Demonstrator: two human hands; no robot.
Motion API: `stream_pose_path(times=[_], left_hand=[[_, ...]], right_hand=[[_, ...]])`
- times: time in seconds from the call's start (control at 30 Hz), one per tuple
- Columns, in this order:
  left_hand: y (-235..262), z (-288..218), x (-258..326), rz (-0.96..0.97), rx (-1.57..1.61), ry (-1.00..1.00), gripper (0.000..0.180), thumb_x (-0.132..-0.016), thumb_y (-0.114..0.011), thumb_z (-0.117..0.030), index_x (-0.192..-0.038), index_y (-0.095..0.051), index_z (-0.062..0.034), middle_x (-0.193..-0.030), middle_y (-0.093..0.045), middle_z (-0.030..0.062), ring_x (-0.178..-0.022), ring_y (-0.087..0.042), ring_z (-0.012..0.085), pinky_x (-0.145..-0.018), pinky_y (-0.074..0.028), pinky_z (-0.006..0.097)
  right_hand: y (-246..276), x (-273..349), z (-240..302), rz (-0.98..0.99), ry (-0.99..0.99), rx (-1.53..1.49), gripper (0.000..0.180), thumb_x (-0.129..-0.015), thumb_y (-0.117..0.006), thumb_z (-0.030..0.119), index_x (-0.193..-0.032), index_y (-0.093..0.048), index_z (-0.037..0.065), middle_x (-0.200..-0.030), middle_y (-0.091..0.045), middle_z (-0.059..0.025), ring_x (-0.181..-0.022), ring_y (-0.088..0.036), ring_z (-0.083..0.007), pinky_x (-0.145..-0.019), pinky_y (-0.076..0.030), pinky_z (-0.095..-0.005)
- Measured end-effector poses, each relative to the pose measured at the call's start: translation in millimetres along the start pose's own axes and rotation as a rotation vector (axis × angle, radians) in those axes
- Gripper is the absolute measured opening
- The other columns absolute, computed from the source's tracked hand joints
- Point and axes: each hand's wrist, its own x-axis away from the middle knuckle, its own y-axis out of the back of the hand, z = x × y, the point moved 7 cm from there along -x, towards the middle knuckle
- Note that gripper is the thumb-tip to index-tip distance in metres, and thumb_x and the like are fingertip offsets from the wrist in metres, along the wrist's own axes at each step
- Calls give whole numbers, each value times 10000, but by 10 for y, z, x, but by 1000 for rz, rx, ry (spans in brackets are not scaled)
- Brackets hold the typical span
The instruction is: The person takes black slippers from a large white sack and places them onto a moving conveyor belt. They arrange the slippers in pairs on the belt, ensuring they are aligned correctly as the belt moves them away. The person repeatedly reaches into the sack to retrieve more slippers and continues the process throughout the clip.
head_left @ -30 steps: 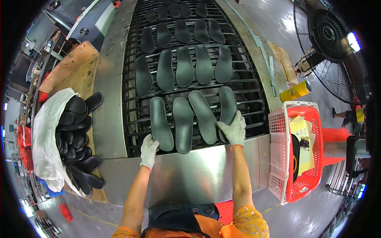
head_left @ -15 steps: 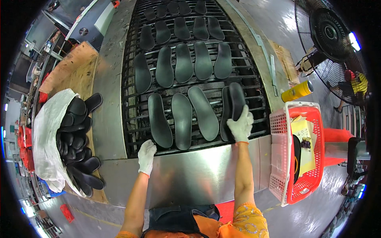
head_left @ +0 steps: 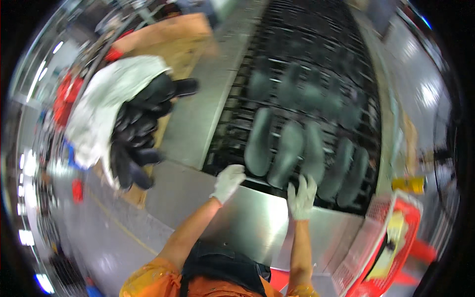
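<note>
Where five insoles (head_left: 313, 151) lie nearest, two hands (head_left: 302, 199)

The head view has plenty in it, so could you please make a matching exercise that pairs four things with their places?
Things:
1. Nearest row of insoles
2. White sack
3. Yellow papers
4. Yellow cylinder

Places:
A. Inside the red basket
B. On the black slatted bed
C. Just beyond the basket
D. Left of the slatted bed

Pairs: 1-B, 2-D, 3-A, 4-C
</note>
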Motion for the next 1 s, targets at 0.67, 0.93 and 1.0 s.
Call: stream_pose_path(times=[0.67,0.93,1.0], left_hand=[[2733,1164,1186,-761,82,-57,316,-869,-700,-63,-1182,-680,-25,-1068,-718,80,-992,-670,174,-900,-532,306],[4467,1480,1457,-1332,-249,82,507,-760,-766,-164,-1243,-634,-87,-1204,-604,187,-1044,-634,348,-941,-512,417],[4774,1538,1501,-1367,-302,143,562,-748,-784,-198,-1273,-611,-95,-1231,-592,197,-1139,-585,386,-990,-480,459]], right_hand=[[-662,770,881,141,-15,273,210,-892,-624,146,-1064,-692,46,-1276,-601,-188,-1193,-532,-376,-1020,-440,-468],[-1458,895,2482,430,298,18,287,-842,-707,136,-1115,-654,62,-1243,-586,-249,-1183,-536,-420,-1001,-466,-485],[-1583,829,3094,498,368,-81,357,-833,-723,136,-1176,-641,80,-1242,-580,-255,-1180,-537,-419,-994,-472,-482]])
